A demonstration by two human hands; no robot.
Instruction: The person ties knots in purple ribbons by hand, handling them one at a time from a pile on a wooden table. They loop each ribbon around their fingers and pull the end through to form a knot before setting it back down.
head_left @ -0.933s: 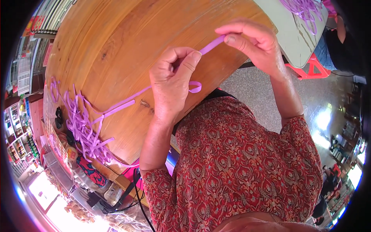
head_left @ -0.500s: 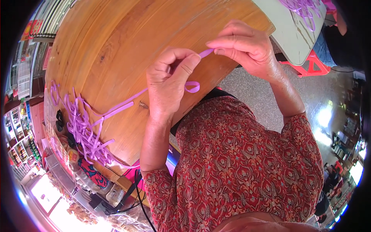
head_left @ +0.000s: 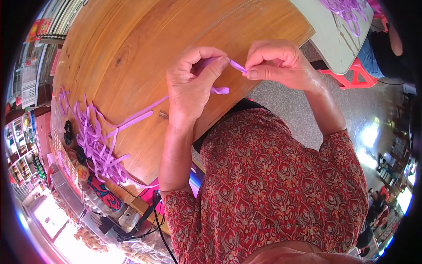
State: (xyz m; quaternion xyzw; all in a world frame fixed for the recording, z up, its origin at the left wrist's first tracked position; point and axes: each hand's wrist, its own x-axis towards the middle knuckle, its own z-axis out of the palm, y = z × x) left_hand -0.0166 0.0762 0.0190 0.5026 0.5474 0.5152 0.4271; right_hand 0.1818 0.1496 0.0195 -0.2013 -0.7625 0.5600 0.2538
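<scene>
A purple ribbon (head_left: 238,66) runs between my two hands over the wooden table (head_left: 145,53). My left hand (head_left: 192,83) pinches it between thumb and curled forefinger. Just to the right, my right hand (head_left: 279,65) grips the ribbon's end between thumb and fingertips. The stretch between them looks slightly twisted. Below the left palm a short loop of ribbon sticks out. From behind the left wrist a strand crosses the tabletop to a tangled heap of purple ribbons (head_left: 99,145) at the table's left edge.
At the upper right a pale table (head_left: 330,48) bears more purple ribbon (head_left: 347,11). Beneath it stands a red plastic stool (head_left: 351,75), close to another person in dark clothing (head_left: 382,53). Past the heap, a black cable (head_left: 159,224) and plastic-wrapped goods (head_left: 128,219) crowd the lower left.
My right hand has moved down and slightly right, its fingers now more curled. The ribbon between the hands now slopes down to the right. The left hand stays nearly in place.
</scene>
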